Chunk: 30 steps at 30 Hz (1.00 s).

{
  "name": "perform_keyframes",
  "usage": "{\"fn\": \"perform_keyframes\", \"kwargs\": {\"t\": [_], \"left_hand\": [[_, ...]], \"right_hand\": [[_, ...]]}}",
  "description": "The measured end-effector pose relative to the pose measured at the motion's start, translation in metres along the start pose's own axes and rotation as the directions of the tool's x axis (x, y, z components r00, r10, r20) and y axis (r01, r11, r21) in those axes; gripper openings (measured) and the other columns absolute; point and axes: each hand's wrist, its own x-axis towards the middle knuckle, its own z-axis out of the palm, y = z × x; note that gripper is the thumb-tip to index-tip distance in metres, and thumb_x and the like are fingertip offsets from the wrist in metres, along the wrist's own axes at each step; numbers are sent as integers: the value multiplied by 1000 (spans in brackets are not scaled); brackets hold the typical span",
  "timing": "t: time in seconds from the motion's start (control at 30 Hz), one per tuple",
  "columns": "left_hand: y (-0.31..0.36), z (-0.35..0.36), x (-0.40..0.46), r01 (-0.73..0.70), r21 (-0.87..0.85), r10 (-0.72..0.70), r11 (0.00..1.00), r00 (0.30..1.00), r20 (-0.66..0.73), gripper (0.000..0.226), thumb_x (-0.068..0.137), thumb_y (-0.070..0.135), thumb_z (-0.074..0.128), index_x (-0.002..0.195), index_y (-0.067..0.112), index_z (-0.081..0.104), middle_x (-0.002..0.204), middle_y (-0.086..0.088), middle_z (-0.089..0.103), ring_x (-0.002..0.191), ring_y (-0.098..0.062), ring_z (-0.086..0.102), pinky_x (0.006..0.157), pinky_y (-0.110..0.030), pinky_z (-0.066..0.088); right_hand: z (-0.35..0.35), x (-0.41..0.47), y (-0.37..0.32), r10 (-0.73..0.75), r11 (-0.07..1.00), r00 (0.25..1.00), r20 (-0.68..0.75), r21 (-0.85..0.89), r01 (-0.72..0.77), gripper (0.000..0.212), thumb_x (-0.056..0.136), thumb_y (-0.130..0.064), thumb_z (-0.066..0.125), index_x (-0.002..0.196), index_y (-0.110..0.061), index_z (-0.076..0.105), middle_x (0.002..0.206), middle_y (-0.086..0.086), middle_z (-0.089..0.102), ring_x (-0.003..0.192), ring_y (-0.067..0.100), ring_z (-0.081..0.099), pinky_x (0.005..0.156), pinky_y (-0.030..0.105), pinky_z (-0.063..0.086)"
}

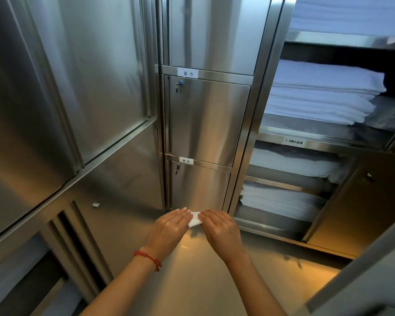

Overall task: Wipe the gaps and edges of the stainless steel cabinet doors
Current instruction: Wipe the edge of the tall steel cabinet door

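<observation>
While both hands meet low at the centre of the view, a small white wipe sits pinched between them. Left hand, red string bracelet on the wrist, has its fingers laid over the wipe's left side; right hand covers the right side, fingers curled onto it. Neither hand is spread; both are narrow and closed on the cloth. Judgement: wipe is being folded or squared up into a pad, held in front of the doors and not obviously pressed to any metal. Contact with the surface below cannot be told.

Task surfaces: lower small door with keyed lock lies just beyond the fingertips; its bottom edge is the nearest seam. Above it, middle door with blue-tagged key. White labels sit on the rails between doors. Vertical gap runs along the left of this column, next to the large left panels.

Right: open shelves carrying folded white linens, with an open door swung out at lower right.

Likely reason for the low position: a start at the bottom seam. A folded edge would suit narrow gaps better than a loose sheet.
</observation>
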Motion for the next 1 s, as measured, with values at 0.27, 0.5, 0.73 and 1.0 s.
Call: {"fn": "perform_keyframes", "kwargs": {"t": [0.27, 0.5, 0.73, 1.0], "left_hand": [[0, 47, 44, -10, 7, 9, 1000, 1000, 13, 53, 38, 1, 93, 88, 2, 75, 91, -11, 73, 83, -21, 71, 79, -33, 54], [-6, 62, 72, -20, 39, 20, 999, 1000, -3, 53, 36, -4, 92, 87, 0, 74, 89, -13, 73, 81, -23, 72, 75, -36, 55], [-25, 83, 90, -61, 46, 59, 997, 998, 33, 50, 42, 4, 94, 89, 3, 75, 92, -11, 73, 85, -21, 71, 80, -35, 54], [-82, 109, 125, -61, 34, 60, 998, 998, 18, 48, 46, 9, 94, 90, 4, 75, 94, -10, 73, 87, -20, 71, 78, -35, 56]], "right_hand": [[2, 11, 68, -14, 1000, 1000, -25, 3, 14, 38, 47, -8, 94, 81, -8, 76, 84, 6, 74, 78, 19, 72, 70, 29, 58], [11, 17, 101, -15, 1000, 999, -52, 6, 15, 36, 51, -6, 92, 83, -8, 76, 86, 6, 74, 80, 19, 71, 73, 29, 57], [24, 31, 124, 9, 1000, 998, -69, -12, -10, 39, 47, -6, 93, 82, -7, 76, 85, 7, 74, 80, 20, 72, 70, 31, 58], [47, 69, 163, 0, 996, 998, -70, -91, -6, 40, 43, -7, 95, 78, -7, 77, 83, 7, 74, 77, 20, 72, 65, 31, 59]]}}
